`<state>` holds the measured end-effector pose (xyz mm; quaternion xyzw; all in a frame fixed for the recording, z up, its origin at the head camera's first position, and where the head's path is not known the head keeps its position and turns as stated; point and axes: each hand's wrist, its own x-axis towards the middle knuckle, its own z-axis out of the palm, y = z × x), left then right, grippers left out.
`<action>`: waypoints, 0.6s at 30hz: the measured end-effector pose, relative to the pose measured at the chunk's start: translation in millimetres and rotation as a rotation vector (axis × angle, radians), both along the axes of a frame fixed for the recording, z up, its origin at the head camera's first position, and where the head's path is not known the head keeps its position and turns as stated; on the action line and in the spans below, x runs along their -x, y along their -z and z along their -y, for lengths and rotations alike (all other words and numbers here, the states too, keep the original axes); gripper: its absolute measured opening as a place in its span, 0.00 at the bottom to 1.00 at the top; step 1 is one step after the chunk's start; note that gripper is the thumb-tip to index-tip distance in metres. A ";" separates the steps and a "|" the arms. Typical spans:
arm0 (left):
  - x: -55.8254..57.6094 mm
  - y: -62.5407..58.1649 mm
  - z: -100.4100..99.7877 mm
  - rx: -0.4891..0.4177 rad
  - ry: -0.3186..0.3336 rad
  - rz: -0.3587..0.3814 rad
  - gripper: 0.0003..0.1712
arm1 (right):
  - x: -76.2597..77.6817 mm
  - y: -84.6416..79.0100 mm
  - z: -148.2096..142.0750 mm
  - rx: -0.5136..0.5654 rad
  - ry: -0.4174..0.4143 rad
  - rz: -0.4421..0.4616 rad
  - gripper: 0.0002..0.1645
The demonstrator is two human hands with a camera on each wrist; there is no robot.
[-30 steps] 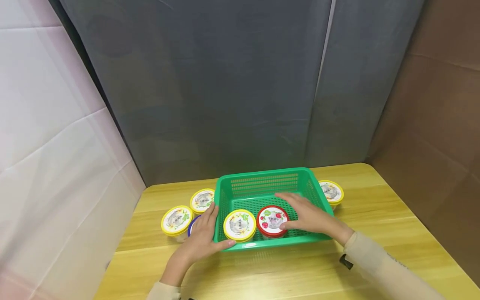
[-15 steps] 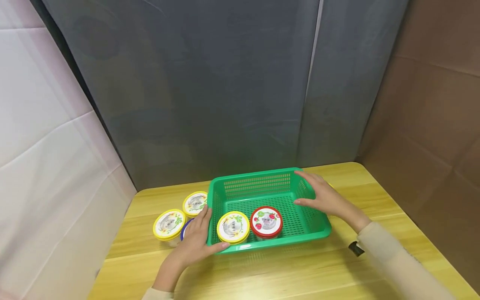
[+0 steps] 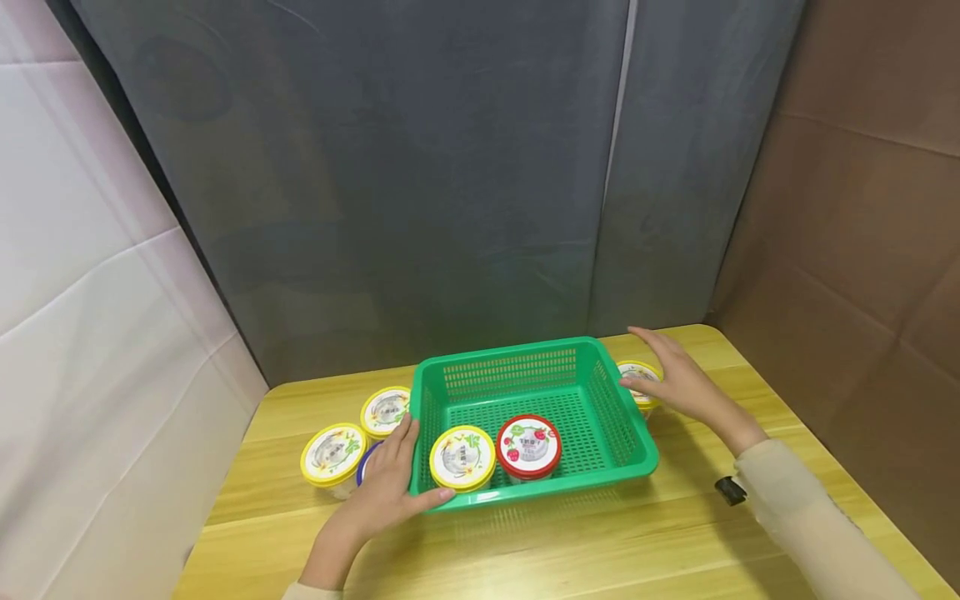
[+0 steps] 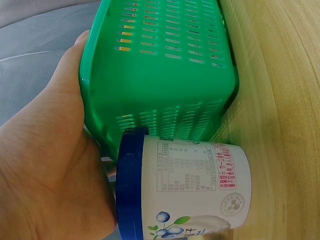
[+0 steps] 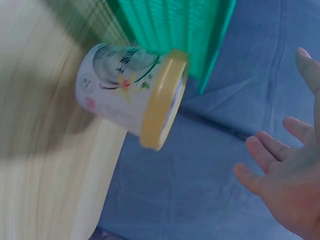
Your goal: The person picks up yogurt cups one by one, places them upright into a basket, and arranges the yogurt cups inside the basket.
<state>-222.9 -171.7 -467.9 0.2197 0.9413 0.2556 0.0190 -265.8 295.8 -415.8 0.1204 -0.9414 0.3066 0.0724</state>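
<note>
Beside the basket [image 3: 510, 375], both hands [image 3: 684, 379] are spread, the left [image 3: 381, 493] seemingly touching its rim [image 3: 540, 489].

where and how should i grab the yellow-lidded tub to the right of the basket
Likely around the yellow lid, from above and the right: the tub stands upright, its round lid overhangs the sides all round like a grip, and the green basket sits close on its left.
</note>
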 end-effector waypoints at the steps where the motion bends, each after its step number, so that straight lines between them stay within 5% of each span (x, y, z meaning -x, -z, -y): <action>1: -0.3 0.1 0.3 -0.001 0.000 0.002 0.68 | 0.4 1.2 -1.7 -0.002 0.008 0.005 0.54; 18: -1.8 -1.7 1.3 -0.010 -0.004 0.017 0.68 | 2.2 33.0 -21.4 -0.001 0.068 0.034 0.53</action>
